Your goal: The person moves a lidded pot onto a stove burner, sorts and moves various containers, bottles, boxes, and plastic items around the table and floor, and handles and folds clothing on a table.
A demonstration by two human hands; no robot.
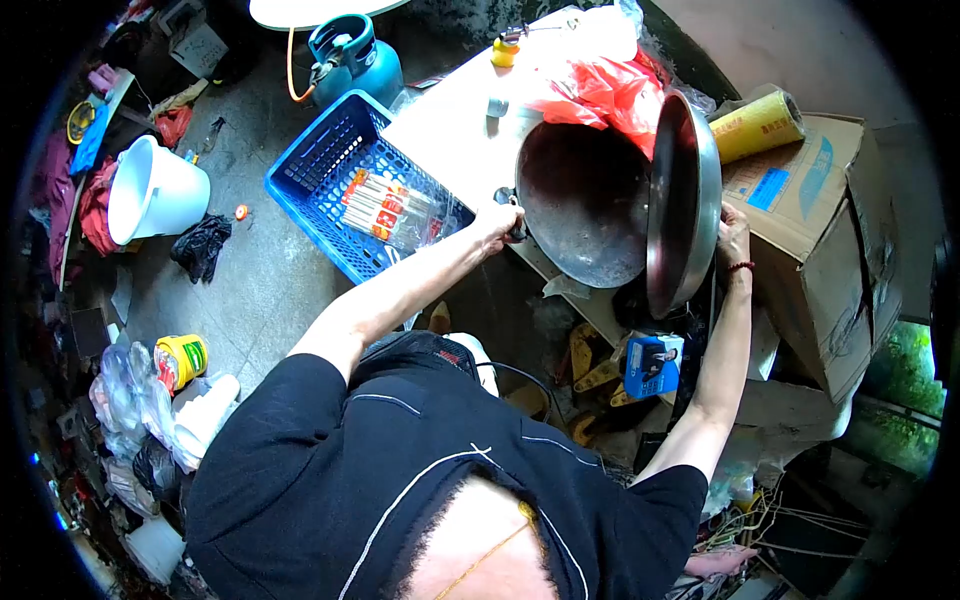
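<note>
My left hand (497,224) is closed around the dark handle of a wok (583,205). The wok tilts so that its dark, worn inside faces me, over the edge of the white table. In my right hand (734,236) is the outer side of a second round metal pan (684,205), which stands nearly on edge beside the wok. Whether this pan has a handle is hidden, and so are some of my right fingers. Behind the two pans lies a crumpled red plastic bag (608,92).
A blue plastic crate (318,135) with packaged goods sits left of the table (450,140), near a teal gas cylinder (365,75). To the right are a cardboard box (800,185) and a yellow roll (757,125). A white bucket (160,190) stands on the floor.
</note>
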